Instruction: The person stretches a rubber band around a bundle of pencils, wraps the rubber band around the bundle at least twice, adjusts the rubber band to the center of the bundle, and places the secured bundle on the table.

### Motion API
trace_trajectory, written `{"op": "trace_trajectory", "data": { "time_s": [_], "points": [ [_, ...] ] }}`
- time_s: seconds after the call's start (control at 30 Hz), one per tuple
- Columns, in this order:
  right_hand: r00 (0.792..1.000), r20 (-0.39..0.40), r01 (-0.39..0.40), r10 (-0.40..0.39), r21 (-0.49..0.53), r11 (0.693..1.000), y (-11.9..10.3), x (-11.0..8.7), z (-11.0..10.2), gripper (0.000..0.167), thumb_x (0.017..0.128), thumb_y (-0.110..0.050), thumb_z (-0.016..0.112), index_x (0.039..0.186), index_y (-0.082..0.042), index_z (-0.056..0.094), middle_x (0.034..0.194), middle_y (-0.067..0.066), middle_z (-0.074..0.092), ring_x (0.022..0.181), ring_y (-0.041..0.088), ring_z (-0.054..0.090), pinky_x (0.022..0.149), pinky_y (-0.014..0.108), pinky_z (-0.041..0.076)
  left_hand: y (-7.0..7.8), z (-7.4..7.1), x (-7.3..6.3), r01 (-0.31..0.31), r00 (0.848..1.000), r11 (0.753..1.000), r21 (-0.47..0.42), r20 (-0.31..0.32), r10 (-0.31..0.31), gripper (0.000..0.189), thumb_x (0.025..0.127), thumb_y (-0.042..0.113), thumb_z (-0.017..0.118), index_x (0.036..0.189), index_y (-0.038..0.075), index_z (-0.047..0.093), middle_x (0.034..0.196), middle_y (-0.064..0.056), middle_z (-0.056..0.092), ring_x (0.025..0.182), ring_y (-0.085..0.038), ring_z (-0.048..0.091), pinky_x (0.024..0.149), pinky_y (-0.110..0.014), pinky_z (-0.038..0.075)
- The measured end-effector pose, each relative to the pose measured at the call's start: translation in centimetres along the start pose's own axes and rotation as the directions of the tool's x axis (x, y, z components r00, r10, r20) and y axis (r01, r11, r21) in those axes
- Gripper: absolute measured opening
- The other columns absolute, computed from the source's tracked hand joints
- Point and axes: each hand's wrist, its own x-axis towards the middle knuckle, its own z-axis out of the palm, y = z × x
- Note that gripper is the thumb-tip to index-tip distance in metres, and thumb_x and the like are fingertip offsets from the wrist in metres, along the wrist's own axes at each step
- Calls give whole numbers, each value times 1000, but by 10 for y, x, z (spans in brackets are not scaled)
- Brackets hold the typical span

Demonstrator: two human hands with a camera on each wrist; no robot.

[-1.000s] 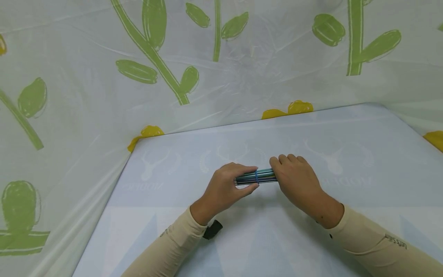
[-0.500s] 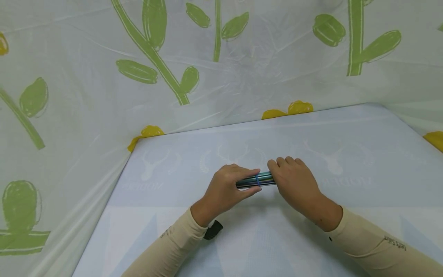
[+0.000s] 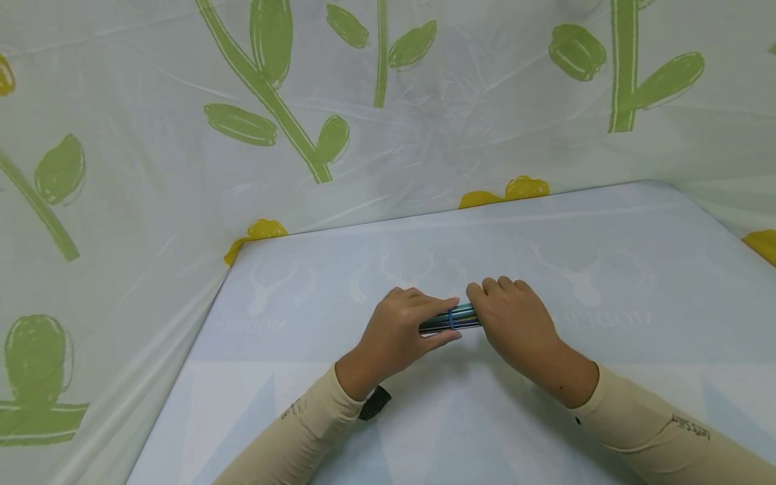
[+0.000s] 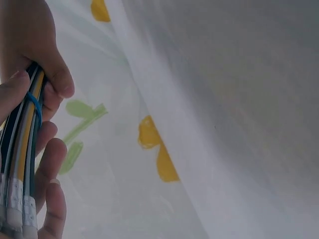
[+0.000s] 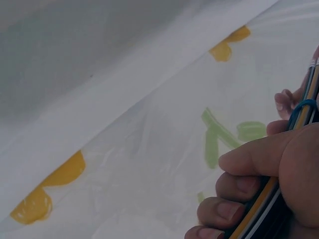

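Note:
A bundle of pencils (image 3: 467,316) is held above the table in both hands, with a blue rubber band (image 3: 451,319) around its middle. My left hand (image 3: 393,331) pinches the left part, thumb on one side and fingers on the other. Around the right part curls my right hand (image 3: 514,325), covering that end. White erasers (image 4: 30,232) in silvery ferrules show at the left hand's end in the left wrist view. Yellow, grey and dark pencil shafts (image 5: 261,204) run through the right fist in the right wrist view, where the band (image 5: 305,104) sits beyond the thumb.
Beneath the hands is a table (image 3: 606,269) with a pale blue and white printed cover. Behind it hangs a white sheet (image 3: 455,135) with green leaves and yellow shapes. A small black object (image 3: 375,403) shows beside the left wrist.
Both hands and the pencil bundle have lowered slightly. The left hand has shifted a little right and the right hand a little left, so less of the bundle shows between them.

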Motion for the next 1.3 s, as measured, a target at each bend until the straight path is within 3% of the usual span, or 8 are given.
{"op": "trace_trajectory", "data": {
  "time_s": [0.3,0.67,0.93,1.3],
  "points": [
    [1000,6,9,-9,-13,1000,-3,-1,0,35,75,-6,86,95,-5,58,77,9,61,68,23,56,61,34,48,4,-1,0,17,1000,1000,7,14,-17,46,75,38,88,114,16,77,98,6,78,81,-8,68,67,-23,46],
    [1000,7,-3,3,-7,1000,2,1,0,38,72,-5,88,97,-4,59,81,11,64,70,24,59,65,36,53,2,-3,0,50,998,998,47,27,-51,48,77,39,86,118,17,74,98,6,78,79,-9,66,68,-25,45],
    [999,28,-17,17,-9,1000,4,2,0,39,72,-6,88,96,-4,58,79,10,63,68,23,57,64,36,53,0,-2,-1,110,993,990,90,21,-112,34,77,41,86,104,21,76,94,11,77,83,-7,69,66,-24,43],
    [998,58,-21,21,1,1000,1,1,0,35,74,-4,86,96,-5,59,79,10,63,68,22,56,63,35,51,2,-1,-1,82,996,992,93,28,-85,35,76,39,86,105,21,76,92,11,77,78,-5,66,80,-31,43]
  ]
}}
